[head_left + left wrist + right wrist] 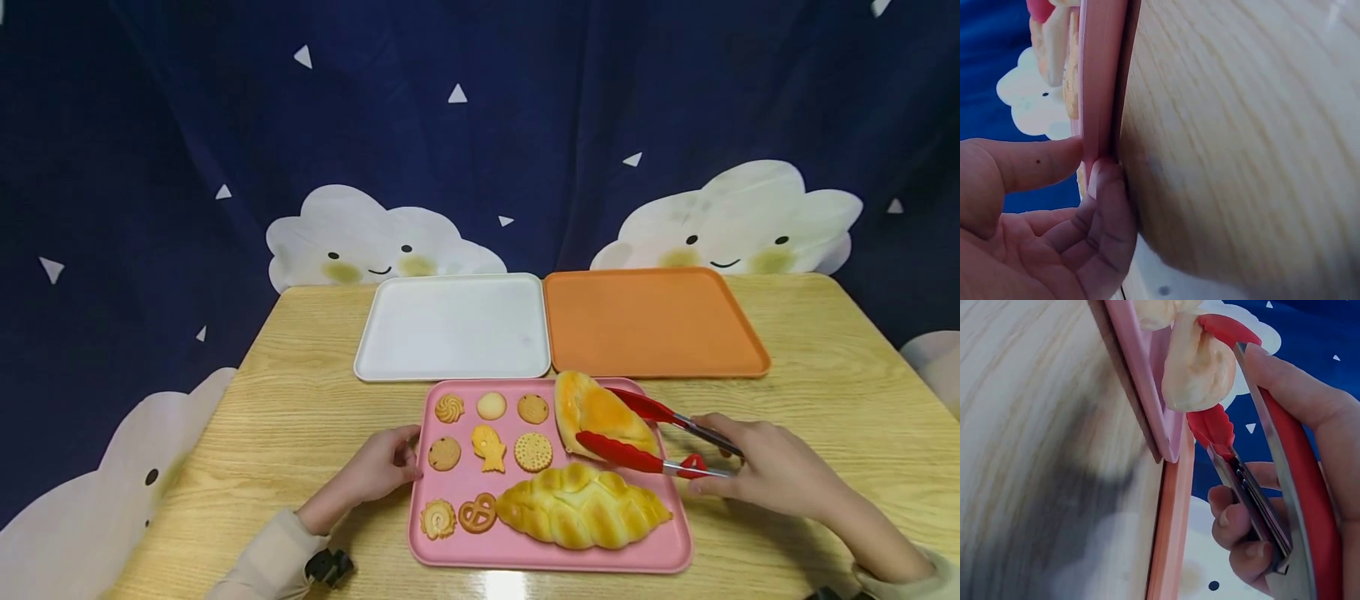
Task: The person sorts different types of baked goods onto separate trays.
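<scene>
Your L hand pinches pink tray, lower ctr; R hand grips tongs astride bread, ctr-right; poss. slip if your squeeze slackens.

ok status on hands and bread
Left hand pinching pink tray by its edge. Right hand holding red tongs, tips astride folded bread. Braided loaf close alongside.

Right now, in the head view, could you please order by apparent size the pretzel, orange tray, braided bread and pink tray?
From largest to smallest:
1. Pink tray
2. Orange tray
3. Braided bread
4. Pretzel
</scene>
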`<state>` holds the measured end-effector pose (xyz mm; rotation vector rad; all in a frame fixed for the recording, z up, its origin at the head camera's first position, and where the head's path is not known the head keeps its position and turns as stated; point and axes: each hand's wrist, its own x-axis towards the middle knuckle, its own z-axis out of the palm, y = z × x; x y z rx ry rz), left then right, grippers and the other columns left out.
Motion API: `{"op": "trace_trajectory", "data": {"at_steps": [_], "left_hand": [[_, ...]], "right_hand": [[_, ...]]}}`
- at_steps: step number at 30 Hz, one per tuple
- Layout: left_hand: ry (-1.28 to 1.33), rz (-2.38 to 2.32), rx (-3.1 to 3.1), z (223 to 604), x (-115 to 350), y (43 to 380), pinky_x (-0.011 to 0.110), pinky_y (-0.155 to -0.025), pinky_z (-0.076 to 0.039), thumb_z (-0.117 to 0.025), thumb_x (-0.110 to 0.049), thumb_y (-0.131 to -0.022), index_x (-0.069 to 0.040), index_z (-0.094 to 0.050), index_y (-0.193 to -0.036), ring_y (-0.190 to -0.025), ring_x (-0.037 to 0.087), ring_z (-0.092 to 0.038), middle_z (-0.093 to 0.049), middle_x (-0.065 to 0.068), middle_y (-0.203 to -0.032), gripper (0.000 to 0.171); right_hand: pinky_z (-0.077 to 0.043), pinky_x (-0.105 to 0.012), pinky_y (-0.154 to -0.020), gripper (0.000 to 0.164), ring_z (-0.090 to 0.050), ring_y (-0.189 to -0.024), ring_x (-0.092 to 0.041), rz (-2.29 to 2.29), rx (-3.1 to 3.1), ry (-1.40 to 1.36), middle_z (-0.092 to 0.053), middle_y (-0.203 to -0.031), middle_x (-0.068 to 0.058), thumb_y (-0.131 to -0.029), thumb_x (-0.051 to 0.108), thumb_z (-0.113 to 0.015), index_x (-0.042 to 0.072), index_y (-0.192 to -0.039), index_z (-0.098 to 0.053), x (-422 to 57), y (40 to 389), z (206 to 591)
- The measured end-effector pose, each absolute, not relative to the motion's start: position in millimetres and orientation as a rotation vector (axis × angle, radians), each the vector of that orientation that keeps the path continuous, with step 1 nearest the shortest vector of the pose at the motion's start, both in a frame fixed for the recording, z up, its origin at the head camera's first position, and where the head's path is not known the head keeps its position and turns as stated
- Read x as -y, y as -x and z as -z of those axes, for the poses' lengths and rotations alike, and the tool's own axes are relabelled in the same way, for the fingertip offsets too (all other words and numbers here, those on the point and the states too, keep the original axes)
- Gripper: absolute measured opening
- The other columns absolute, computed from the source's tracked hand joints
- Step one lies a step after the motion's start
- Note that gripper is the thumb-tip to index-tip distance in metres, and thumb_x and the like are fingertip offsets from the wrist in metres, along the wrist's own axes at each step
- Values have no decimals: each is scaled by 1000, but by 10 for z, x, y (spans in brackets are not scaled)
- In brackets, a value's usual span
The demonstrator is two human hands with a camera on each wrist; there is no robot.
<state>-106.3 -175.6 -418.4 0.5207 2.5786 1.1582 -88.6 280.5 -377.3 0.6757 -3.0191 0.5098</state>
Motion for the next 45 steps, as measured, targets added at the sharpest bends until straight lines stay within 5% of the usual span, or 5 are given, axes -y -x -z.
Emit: {"op": "trace_trajectory", "data": {"at_steps": [13,45], "left_hand": [[-369,-1327,-2410,4208,1764,1068,28,-43,-44,-59,11,-76,15,-40,-125,-50,17,-53,-53,6,-60,53],[-226,-1445,-2263,4223,1800,1113,31,-44,-45,-61,7,-78,10,-41,-118,-52,16,-54,-53,6,-62,45]], "right_hand": [[-26,-22,-45,65,-32,-48,-2,-541,2990,-669,-36,-55,11,-61,56,-75,13,-107,-59,-2726,965,3742],[-26,-27,-45,67,-35,-48,-12,-518,2972,-609,-37,-55,3,-62,58,-73,7,-102,-54,-2429,1532,3659]]}}
